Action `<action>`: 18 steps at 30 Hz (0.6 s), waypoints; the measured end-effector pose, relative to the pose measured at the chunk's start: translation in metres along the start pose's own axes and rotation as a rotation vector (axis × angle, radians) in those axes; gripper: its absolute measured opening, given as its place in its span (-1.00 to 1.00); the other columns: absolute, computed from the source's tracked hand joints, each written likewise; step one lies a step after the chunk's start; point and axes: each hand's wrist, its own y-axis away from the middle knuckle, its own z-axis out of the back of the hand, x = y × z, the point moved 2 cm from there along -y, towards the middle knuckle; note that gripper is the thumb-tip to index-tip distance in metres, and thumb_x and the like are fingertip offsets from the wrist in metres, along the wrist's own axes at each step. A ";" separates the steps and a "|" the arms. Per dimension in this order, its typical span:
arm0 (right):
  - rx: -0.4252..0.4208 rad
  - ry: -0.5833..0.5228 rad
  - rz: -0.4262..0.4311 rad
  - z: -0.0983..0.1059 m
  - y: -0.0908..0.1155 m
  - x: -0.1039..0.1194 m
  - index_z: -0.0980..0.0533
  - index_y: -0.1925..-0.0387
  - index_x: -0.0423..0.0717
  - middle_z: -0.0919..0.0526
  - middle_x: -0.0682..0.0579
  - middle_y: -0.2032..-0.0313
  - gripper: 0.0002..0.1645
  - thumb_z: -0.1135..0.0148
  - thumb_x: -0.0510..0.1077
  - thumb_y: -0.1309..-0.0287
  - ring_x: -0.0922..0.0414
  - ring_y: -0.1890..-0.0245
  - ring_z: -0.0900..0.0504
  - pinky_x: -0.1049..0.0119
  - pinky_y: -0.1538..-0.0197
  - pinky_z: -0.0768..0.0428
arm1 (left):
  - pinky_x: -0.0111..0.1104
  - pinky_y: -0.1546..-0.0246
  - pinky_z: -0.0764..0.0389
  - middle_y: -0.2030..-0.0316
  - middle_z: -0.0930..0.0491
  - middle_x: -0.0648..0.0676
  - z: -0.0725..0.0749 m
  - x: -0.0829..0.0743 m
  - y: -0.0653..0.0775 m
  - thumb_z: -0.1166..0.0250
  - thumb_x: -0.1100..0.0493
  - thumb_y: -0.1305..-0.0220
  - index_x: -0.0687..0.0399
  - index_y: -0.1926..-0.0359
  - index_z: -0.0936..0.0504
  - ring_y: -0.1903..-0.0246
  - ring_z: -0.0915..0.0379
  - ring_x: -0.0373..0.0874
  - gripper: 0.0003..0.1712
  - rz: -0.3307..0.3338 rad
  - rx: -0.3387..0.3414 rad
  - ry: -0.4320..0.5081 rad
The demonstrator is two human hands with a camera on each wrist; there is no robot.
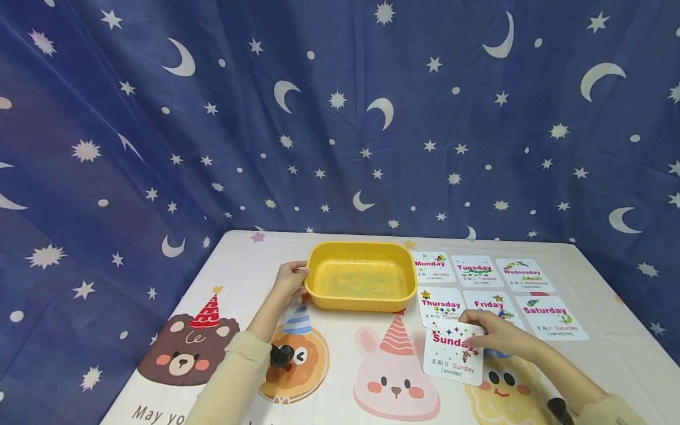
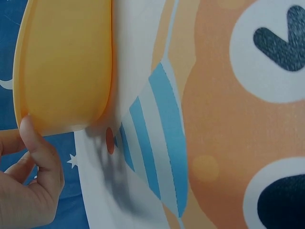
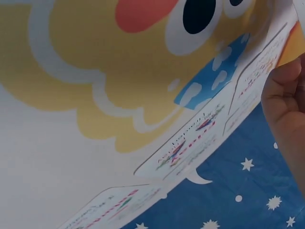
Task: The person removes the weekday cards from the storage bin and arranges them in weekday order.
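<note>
A yellow plastic tub stands near the back of the table. My left hand pinches its left rim, thumb against the wall; the left wrist view shows the same grip of the hand on the tub's end. My right hand pinches the upper right corner of the "Sunday" card, which faces up and overlaps the lower edge of the "Thursday" card. The "Friday" card is partly hidden behind that hand. In the right wrist view only part of the hand shows.
Right of the tub lie the "Monday" card, "Tuesday" card, "Wednesday" card and "Saturday" card. The pale tablecloth has printed animal faces. A blue star-patterned curtain hangs directly behind the table.
</note>
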 end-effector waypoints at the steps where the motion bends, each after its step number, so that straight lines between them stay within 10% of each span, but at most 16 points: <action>1: -0.011 0.003 -0.009 0.000 -0.001 -0.001 -0.39 0.23 -0.42 -0.64 -0.29 0.24 -0.81 -0.13 -0.34 -0.16 0.27 0.34 -0.67 0.38 0.34 -0.68 | -0.56 0.66 -0.55 0.29 -0.41 0.13 0.000 0.000 0.000 -0.06 0.30 -0.32 0.25 -0.22 -0.42 0.54 -0.43 -0.24 -0.55 0.001 0.000 0.001; 10: -0.213 0.200 -0.147 -0.005 -0.005 -0.011 -0.39 0.10 -0.31 -0.57 -0.08 0.33 -0.59 -0.31 -0.31 0.00 0.37 0.44 -0.48 0.49 0.41 -0.55 | -0.58 0.66 -0.54 0.25 -0.41 0.15 0.000 0.000 0.001 -0.06 0.30 -0.32 0.24 -0.22 -0.42 0.50 -0.44 -0.21 -0.55 0.006 -0.002 -0.001; 18: -0.212 0.324 -0.136 -0.013 -0.002 -0.014 -0.43 0.17 -0.20 -0.48 0.00 0.33 -0.63 -0.34 -0.29 0.05 0.33 0.42 -0.35 0.50 0.41 -0.41 | -0.54 0.60 -0.58 0.23 -0.42 0.16 0.001 0.000 0.002 -0.06 0.29 -0.34 0.23 -0.24 -0.41 0.51 -0.44 -0.22 -0.55 0.015 0.001 -0.004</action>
